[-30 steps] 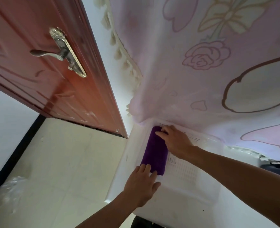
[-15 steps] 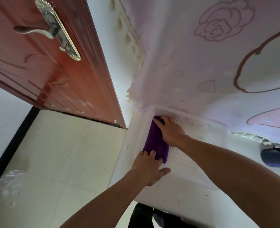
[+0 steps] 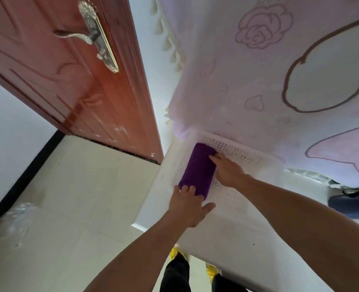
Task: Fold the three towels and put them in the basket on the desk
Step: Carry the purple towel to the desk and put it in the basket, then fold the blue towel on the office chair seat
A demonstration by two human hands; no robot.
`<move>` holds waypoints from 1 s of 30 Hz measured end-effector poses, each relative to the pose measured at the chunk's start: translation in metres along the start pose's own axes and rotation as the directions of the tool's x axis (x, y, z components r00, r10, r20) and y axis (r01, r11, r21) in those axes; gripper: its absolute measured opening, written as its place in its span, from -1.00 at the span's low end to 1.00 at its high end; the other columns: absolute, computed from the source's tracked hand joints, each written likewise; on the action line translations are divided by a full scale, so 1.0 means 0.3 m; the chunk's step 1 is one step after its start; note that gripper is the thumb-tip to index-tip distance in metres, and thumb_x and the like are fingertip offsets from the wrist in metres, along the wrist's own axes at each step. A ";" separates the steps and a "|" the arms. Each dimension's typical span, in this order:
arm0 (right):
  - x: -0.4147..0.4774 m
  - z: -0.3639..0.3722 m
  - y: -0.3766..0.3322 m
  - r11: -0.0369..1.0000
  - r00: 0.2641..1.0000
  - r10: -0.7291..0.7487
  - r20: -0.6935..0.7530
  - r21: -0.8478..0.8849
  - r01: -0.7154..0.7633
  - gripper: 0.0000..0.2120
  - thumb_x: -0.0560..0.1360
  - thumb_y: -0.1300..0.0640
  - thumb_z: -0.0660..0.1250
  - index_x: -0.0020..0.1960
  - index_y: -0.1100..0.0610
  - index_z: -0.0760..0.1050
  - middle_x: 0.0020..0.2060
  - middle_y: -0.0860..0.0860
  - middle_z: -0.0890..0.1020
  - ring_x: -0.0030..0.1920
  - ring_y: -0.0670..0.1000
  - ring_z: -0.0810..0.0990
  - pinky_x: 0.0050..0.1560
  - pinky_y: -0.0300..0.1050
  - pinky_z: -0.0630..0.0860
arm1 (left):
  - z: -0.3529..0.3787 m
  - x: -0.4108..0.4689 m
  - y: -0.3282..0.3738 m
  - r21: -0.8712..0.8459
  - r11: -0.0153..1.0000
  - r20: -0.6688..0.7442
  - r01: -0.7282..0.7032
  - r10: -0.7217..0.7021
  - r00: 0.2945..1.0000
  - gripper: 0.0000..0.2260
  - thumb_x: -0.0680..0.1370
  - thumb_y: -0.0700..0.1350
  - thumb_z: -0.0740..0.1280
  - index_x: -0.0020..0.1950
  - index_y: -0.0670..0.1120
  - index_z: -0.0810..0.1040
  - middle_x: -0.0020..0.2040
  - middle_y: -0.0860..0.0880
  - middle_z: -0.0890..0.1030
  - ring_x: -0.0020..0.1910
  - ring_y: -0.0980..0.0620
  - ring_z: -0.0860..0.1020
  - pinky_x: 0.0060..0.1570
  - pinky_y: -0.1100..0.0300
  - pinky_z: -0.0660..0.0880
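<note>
A folded purple towel [image 3: 197,171] lies along the left side of the white perforated basket [image 3: 237,151], which stands on the white desk [image 3: 237,239]. My left hand [image 3: 187,205] rests at the towel's near end, fingertips pressing on the cloth and thumb spread out to the right. My right hand [image 3: 227,169] lies against the towel's right edge, its fingers straight along the fold near the far end. Neither hand grips the towel. No other towels are in view.
A red-brown door [image 3: 69,81] with a metal handle stands open at the left, close to the desk's corner. A pale pink patterned cloth [image 3: 258,81] hangs behind the basket. A dark blue object [image 3: 351,202] sits at the right. Crumpled clear plastic [image 3: 16,216] lies on the floor.
Both hands stay on the purple towel in the basket. My right hand has slid from the far end to the towel's right edge. My head has shifted slightly.
</note>
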State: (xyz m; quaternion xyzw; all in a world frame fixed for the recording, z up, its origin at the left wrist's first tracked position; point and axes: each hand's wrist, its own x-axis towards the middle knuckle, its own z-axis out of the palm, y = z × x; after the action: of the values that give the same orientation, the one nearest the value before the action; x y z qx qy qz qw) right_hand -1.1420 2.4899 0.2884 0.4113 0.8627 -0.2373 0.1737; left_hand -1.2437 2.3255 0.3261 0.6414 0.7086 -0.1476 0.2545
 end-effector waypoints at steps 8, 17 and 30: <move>-0.122 -0.141 0.055 0.999 0.997 -0.021 -0.076 0.030 0.023 -0.49 0.58 0.24 0.14 0.52 0.06 0.25 0.42 0.13 0.42 0.37 0.17 0.43 0.31 -0.01 0.37 | 0.037 -0.136 0.104 0.042 0.991 -0.211 0.124 -0.112 0.971 -0.54 0.61 0.16 0.00 0.20 -0.03 0.57 0.26 -0.15 0.48 0.24 -0.16 0.42 0.28 -0.07 0.30; -0.345 -0.159 -0.442 0.751 0.761 -0.635 -0.132 -0.337 0.568 -0.70 0.53 0.19 0.18 0.21 0.07 0.52 0.12 0.05 0.60 0.10 0.15 0.59 0.06 0.02 0.52 | 0.170 -0.712 0.027 -0.005 0.874 -0.182 0.486 -0.478 0.859 -0.68 0.65 0.00 0.03 0.31 -0.08 0.39 0.27 -0.11 0.45 0.24 -0.11 0.44 0.21 0.02 0.32; -1.134 0.510 -1.540 -0.056 0.094 -0.948 0.303 -0.452 0.890 -0.64 0.53 0.27 0.12 0.28 0.08 0.44 0.09 0.08 0.54 0.07 0.15 0.55 0.02 0.02 0.50 | 0.787 -1.974 0.023 -0.408 0.159 -0.009 0.899 -0.985 0.170 -0.74 0.62 0.02 0.11 0.21 -0.06 0.45 0.17 -0.07 0.53 0.17 -0.09 0.51 0.07 0.08 0.39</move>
State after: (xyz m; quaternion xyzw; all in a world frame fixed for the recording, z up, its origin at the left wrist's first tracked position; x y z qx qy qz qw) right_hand -1.2875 1.9384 0.4536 -0.3334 0.9422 -0.0170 0.0294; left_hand -1.1682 1.7062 0.4572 0.0146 0.9923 -0.0713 0.1004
